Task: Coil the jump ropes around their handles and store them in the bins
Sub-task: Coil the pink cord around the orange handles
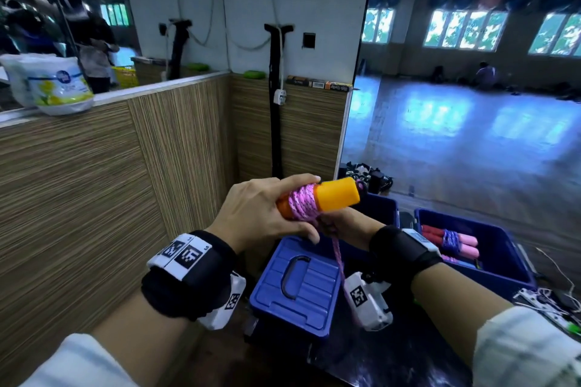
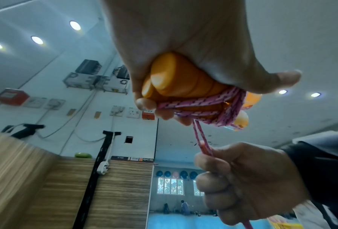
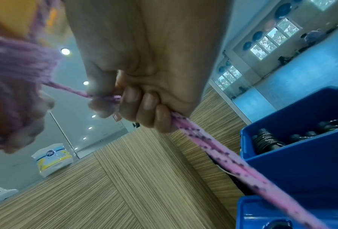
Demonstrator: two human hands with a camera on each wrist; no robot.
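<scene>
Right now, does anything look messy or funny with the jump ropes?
Nothing looks broken or spilled. The left hand holds the orange handles, and the pink rope is only partly wound; the rest hangs loose through the right hand. A finished red and pink bundle lies tidy in the blue bin.

Black wrist straps [image 1: 188, 280] with white tagged cameras [image 1: 367, 302], pale sleeves [image 1: 528, 352]

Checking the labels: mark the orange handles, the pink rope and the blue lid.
orange handles [image 1: 338, 195], head view, bare outer end.
pink rope [image 1: 303, 201], head view, coils round the handles.
blue lid [image 1: 295, 308], head view, ribbed top.
</scene>
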